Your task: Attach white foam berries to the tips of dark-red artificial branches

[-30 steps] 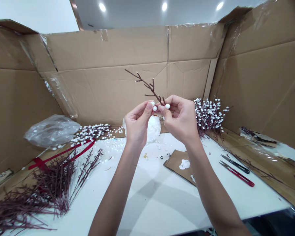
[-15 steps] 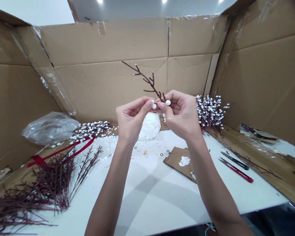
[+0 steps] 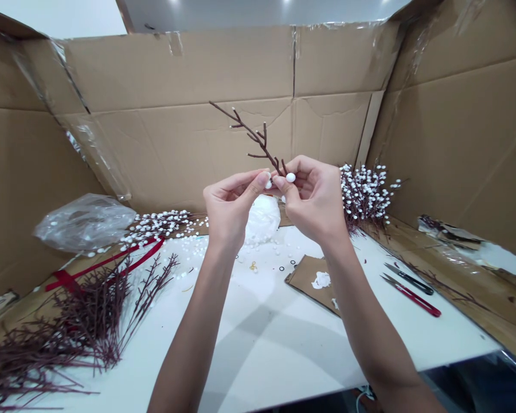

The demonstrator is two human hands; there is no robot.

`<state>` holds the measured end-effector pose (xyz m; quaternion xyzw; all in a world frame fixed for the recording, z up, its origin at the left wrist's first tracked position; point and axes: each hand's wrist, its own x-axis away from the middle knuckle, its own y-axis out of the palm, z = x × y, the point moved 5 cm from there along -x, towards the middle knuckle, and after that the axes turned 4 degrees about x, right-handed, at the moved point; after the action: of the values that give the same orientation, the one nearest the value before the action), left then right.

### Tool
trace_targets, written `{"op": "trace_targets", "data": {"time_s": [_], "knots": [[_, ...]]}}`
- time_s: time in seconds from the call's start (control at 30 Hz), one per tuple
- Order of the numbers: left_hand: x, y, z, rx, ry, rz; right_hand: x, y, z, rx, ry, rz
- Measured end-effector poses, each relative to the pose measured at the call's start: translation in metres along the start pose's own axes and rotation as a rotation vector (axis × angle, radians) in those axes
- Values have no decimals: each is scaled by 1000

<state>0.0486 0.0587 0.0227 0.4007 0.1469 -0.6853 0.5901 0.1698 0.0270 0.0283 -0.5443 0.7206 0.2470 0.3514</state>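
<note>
My right hand (image 3: pixel 313 195) pinches a brown artificial twig (image 3: pixel 258 137) near its lower part, its bare forks pointing up and left. Several fork tips carry a dab of white. A white berry (image 3: pixel 290 178) sits on the twig beside my right thumb. My left hand (image 3: pixel 232 198) is closed, thumb against forefinger, on a small white berry (image 3: pixel 268 183) right at a side fork of the twig. The fingers partly hide that berry and the fork. Both hands are raised above the table, almost touching each other.
Bare brown twigs (image 3: pixel 94 315) lie in a heap at left by a red ribbon (image 3: pixel 146 255). Berry-covered twigs (image 3: pixel 367 192) stand at back right. A cardboard piece (image 3: pixel 303 281) bears white paste (image 3: pixel 321 280). Red snips (image 3: pixel 413 296) and black snips (image 3: pixel 410 279) lie at right.
My left fingers and the berry are slightly closer to the right hand's fingertips, covering more of the fork. The whole view has shifted a little.
</note>
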Motion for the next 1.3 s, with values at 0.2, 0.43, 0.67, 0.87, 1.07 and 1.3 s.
{"op": "trace_targets", "data": {"time_s": [0.2, 0.43, 0.67, 0.87, 1.07, 1.3], "knots": [[0, 0, -2, 4, -20, 19, -1, 0, 1, -4, 13, 2], [0, -1, -3, 15, -41, 35, -3, 0, 3, -94, 72, -27], [-3, -3, -3, 42, -142, -13, -6, -4, 5, -235, 196, -72], [-6, -13, -4, -156, -366, -301, -9, -7, 14, -396, 213, -26], [16, 9, -21, -377, -547, -802, -8, -3, 16, -509, 257, 36], [20, 21, -23, -431, -431, -766, -9, -6, 17, -452, 206, 109]]}}
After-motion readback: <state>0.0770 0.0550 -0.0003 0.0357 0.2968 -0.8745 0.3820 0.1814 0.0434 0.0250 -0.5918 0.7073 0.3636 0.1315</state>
